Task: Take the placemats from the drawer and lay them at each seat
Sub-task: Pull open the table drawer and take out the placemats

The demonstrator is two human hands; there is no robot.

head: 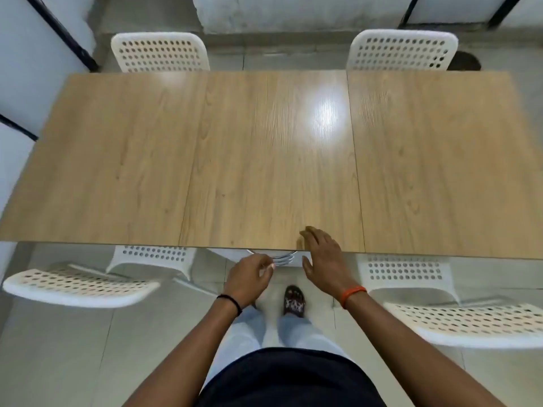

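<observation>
A white drawer front (232, 253) with a curved chrome handle (284, 259) shows just under the near edge of the wooden table (264, 160). My left hand (248, 277) is below that edge, its fingers curled on the left part of the handle. My right hand (323, 257) is open, fingers spread, lying over the table's near edge just right of the handle. No placemats are in view, and the inside of the drawer is hidden.
Two white perforated chairs stand at the far side, one at the left (160, 51) and one at the right (402, 49). Two more stand on my side, left (79, 284) and right (470, 321), pulled back from the table. My feet are on the tiled floor (58, 348).
</observation>
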